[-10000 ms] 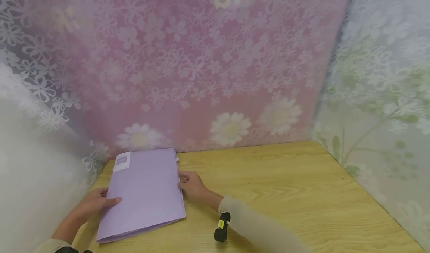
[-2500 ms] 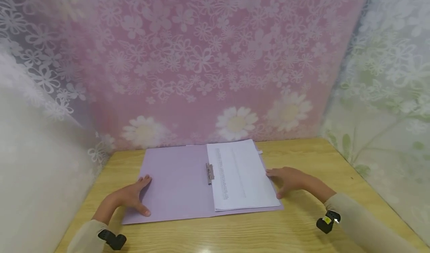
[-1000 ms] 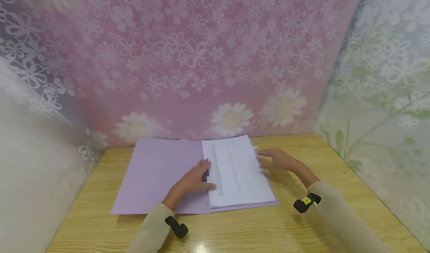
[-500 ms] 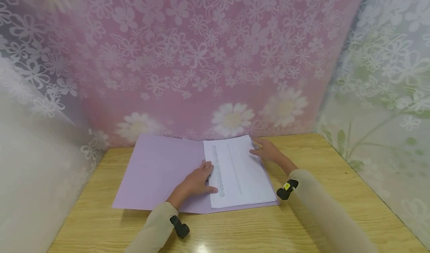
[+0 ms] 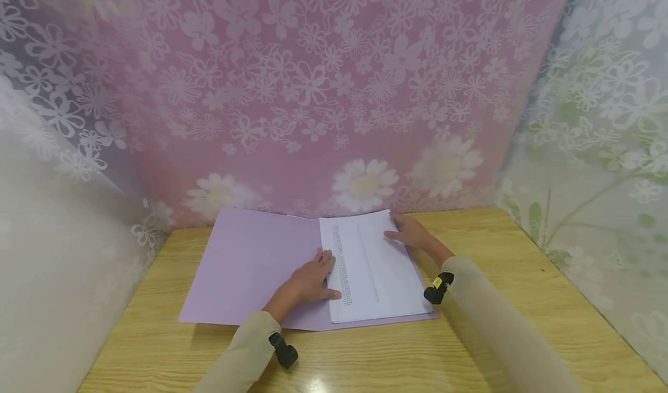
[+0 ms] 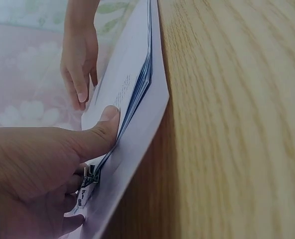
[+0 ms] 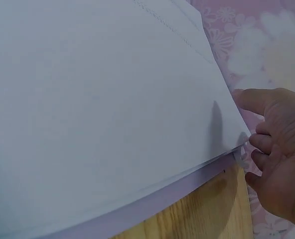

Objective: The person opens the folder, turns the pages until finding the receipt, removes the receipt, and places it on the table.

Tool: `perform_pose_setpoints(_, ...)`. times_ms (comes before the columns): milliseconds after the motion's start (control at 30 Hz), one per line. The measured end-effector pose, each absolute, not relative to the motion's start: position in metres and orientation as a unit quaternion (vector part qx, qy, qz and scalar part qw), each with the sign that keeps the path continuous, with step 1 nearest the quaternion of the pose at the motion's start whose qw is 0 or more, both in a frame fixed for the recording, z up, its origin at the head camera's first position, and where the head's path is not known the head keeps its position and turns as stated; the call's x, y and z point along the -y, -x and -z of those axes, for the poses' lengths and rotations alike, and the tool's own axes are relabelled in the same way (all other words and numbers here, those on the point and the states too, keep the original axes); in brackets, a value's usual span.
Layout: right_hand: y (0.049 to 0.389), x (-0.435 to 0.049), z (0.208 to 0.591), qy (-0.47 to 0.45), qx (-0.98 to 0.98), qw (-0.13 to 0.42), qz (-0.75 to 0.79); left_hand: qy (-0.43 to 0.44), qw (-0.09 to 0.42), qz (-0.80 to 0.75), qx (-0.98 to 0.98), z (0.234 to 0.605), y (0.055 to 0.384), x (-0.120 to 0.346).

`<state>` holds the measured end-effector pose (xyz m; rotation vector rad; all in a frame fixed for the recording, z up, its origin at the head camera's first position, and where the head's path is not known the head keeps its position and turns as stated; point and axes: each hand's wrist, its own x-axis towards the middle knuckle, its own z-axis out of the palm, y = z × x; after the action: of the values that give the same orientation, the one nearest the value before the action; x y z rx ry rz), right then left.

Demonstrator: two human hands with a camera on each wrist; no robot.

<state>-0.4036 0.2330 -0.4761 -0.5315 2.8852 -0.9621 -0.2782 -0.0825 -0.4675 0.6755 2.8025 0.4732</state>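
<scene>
Lilac card lay unfolded before us: a folder (image 5: 240,271) spread across the wood-grained counter (image 5: 365,358), its far edge near the pink flowered wall (image 5: 339,109). Its left cover rose a little off the counter, with a shadow beneath, while its right half bore a stack of white printed sheets (image 5: 386,271). A column of small print ran down their left side, too blurred for us to read. We had our left hand (image 5: 309,280) at the spine, thumb stretched away from the fingers; the thumb rested on the left edge of the sheets and the fingers lay at the metal clip (image 6: 90,174). Our right hand (image 5: 414,233) was at the far right corner of the stack, thumb and fingers apart, the thumb reaching over the paper and a narrow shadow falling there; we could not tell whether any fingertip touched the sheets. Just beside that corner, a small pale tab (image 7: 241,158) stuck out. We wore beige sleeves (image 5: 506,317), with a black device (image 5: 284,352) at each wrist.
</scene>
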Motion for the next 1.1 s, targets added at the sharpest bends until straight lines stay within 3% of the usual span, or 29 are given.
perform_pose_setpoints(267,0.402,-0.222,0.467,0.135,-0.936,0.064,0.319,-0.231,0.11,-0.161,-0.953,0.465,0.277,0.083)
perform_pose_setpoints(567,0.402,-0.22,0.463,0.129,-0.938,0.07,0.313,-0.231,0.112,-0.163,-0.953,0.464,0.277,0.082)
perform_pose_setpoints(900,0.401,-0.226,0.466,0.165,-0.922,-0.007,0.351,-0.226,0.115,-0.167,-0.953,0.463,0.275,0.084)
perform_pose_setpoints(1100,0.402,-0.229,0.466,0.179,-0.877,-0.005,0.446,-0.23,0.114,-0.168,-0.952,0.463,0.275,0.083)
